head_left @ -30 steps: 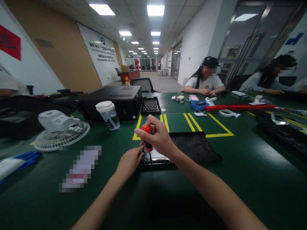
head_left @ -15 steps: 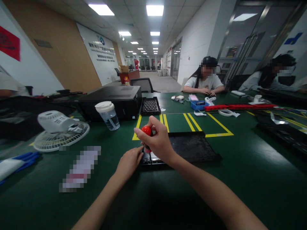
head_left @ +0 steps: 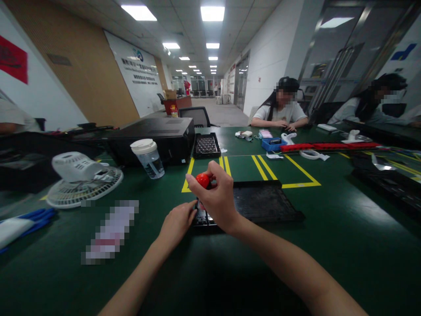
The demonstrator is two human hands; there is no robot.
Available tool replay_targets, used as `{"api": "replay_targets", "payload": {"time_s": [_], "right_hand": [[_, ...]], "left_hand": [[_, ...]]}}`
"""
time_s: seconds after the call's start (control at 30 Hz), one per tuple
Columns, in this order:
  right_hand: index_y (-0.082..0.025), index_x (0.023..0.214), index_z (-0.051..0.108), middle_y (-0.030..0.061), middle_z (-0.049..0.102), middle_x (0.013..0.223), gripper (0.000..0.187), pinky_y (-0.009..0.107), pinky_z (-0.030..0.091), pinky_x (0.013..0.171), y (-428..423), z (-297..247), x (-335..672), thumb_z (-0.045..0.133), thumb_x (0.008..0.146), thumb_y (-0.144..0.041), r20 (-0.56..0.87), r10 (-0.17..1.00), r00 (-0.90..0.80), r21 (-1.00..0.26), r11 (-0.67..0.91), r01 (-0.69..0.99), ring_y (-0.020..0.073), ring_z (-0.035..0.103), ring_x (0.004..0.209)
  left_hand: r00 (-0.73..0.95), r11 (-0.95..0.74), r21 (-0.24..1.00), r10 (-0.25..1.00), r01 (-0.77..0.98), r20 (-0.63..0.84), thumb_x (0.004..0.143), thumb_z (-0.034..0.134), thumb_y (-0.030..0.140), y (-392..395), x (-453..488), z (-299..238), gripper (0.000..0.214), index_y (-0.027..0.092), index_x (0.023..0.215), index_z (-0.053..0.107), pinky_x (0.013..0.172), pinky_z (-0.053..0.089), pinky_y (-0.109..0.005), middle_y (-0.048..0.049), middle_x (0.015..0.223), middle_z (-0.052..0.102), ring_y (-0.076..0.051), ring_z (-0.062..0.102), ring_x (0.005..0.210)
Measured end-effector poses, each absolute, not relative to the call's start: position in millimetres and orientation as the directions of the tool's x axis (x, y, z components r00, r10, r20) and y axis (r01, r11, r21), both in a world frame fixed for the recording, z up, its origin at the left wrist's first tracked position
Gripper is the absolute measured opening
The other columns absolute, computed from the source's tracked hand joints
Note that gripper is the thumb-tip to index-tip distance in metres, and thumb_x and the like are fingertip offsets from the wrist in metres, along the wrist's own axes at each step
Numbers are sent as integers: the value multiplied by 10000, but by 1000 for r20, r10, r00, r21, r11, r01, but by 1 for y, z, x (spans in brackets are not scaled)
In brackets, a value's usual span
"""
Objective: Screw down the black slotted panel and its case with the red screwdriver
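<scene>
Gripped in my right hand [head_left: 219, 199] is a screwdriver [head_left: 202, 180] with a round red handle end. It points down at the left end of a flat black plastic case [head_left: 263, 202] that lies on the table; my hand hides its tip. My left hand [head_left: 179, 221] is closed at the left edge of that case, its fingertips against the rim. Some shiny parts show inside the case's left end, partly covered by my right hand.
Left of my hands stand a lidded cup [head_left: 149, 160], a white fan [head_left: 83, 180] and a large black computer case [head_left: 154, 138]. A black tray [head_left: 206, 145] and a blue box [head_left: 272, 144] lie farther back. Two people [head_left: 279, 109] sit at the right.
My right hand has turned slightly and shifted a little to the right with the screwdriver. The left hand keeps its place at the case's edge.
</scene>
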State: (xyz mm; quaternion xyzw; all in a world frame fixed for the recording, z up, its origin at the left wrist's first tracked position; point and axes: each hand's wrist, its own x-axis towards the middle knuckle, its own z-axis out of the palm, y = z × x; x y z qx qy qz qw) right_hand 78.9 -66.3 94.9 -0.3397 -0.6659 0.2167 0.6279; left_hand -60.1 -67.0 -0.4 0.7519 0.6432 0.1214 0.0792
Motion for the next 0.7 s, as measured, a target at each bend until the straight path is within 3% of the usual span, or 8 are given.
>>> {"api": "replay_targets", "payload": {"time_s": [0.7], "right_hand": [[-195,607,303,-53,327,591,378,211,328,507,-66,88,76,612,744,-364,739,667,97,-670,710,219,75,330,533]], "left_hand": [[134,-141,265,990,954,46,857,418,230,-67,-58,4,277,187,1085,569,690,430,-256,-86,974,672,-210,626,892]]}}
